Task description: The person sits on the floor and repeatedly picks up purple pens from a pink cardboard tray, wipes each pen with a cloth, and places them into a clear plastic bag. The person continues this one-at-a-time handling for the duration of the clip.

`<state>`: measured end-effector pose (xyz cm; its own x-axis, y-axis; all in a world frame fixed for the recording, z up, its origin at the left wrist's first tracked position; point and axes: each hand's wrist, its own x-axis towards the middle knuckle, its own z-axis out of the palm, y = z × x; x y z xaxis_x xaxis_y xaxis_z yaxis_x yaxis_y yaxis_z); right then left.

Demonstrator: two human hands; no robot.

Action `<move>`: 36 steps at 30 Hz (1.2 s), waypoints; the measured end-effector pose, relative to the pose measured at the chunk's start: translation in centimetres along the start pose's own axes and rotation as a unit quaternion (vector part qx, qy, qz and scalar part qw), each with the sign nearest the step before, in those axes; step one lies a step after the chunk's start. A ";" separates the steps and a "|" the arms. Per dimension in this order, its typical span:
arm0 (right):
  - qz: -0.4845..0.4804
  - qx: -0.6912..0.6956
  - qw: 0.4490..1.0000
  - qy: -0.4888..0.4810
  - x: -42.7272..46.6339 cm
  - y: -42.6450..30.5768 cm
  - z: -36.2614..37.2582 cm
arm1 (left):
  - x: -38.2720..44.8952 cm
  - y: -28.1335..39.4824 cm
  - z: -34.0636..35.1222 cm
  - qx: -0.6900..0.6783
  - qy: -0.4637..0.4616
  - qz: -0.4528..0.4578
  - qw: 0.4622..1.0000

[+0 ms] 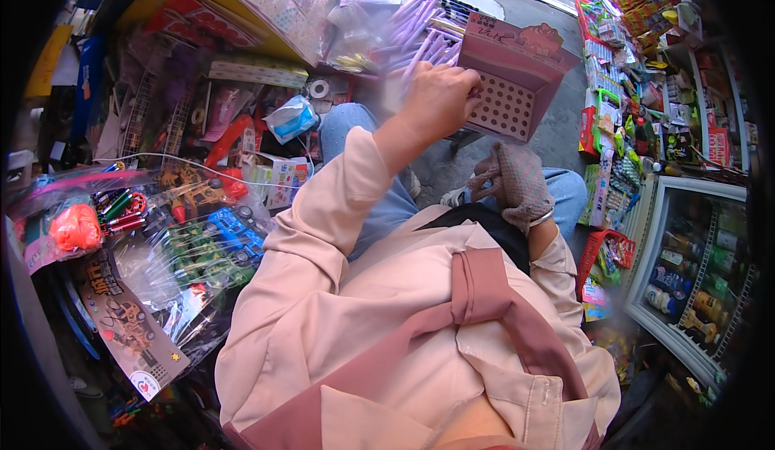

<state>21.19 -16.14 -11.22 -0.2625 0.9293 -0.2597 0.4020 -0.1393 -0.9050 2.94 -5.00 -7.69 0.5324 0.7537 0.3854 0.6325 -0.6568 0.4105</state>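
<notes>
My left hand (441, 96) is at the left edge of a pink cardboard display box (525, 81), its fingers curled and their tips mostly hidden. Whether they pinch the box's edge or something small does not show. Rows of round holes fill the box's inner panel (499, 106), and its raised back bears printing and handwriting. Just beyond the hand lies a heap of light purple pens (418, 17). Grey-pink textured fabric (519, 180) covers my right hand near the right knee; glove or cloth, I cannot tell. A silver-coloured bangle (540, 219) circles that wrist.
At left, packaged toys, including a blue toy car (236, 232), crowd a surface beside a tissue pack (292, 118). A white cable (200, 162) crosses them. Packed shelves (696, 87), a red basket (590, 259) and a glass-fronted white-framed cabinet (642, 256) stand at right. Grey floor (554, 111) shows ahead.
</notes>
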 end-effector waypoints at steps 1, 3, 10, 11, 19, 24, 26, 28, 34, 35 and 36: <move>0.016 0.025 1.000 -0.001 0.1 0.2 0.1 | -0.1 0.0 0.1 0.001 -0.002 -0.003 1.000; 0.008 0.047 0.999 -0.004 0.2 0.6 0.3 | -0.2 0.1 0.2 0.000 -0.009 -0.012 1.000; 0.043 0.088 0.995 -0.008 -0.4 0.1 0.4 | -0.6 0.0 0.5 0.008 0.003 -0.011 1.000; 0.034 0.043 0.998 -0.006 -0.5 -0.1 0.4 | -0.7 -0.1 0.5 0.001 0.003 -0.009 1.000; 0.025 0.021 0.999 0.032 -1.4 -1.4 0.6 | -3.0 0.1 1.4 -0.167 0.189 0.016 0.967; 0.000 0.005 0.999 0.050 -2.0 -2.8 0.2 | -6.1 -6.3 1.9 -0.301 0.235 -0.242 0.892; 0.030 0.143 0.988 0.049 -1.8 -3.1 0.4 | -6.8 -9.5 2.7 -0.237 0.208 -0.290 0.904; 0.016 0.165 0.985 0.048 -1.4 -3.1 0.9 | -6.8 -11.9 3.7 -0.192 0.180 -0.314 0.912; 0.104 0.321 0.938 0.076 -0.7 -2.0 1.7 | -2.5 -15.9 5.6 -0.090 0.200 -0.302 0.928; 0.110 0.270 0.954 0.070 -0.8 -1.9 1.5 | -1.6 -16.5 5.7 -0.074 0.205 -0.302 0.928; 0.121 0.373 0.919 0.048 -0.7 -1.8 1.2 | -0.6 -17.1 5.7 -0.062 0.195 -0.311 0.928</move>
<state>19.62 -16.93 -9.79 -0.1515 0.8609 -0.4857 -0.2831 -0.5086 -0.8132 -5.02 5.95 -19.62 -0.1723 0.9375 0.3025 0.6675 -0.1147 0.7357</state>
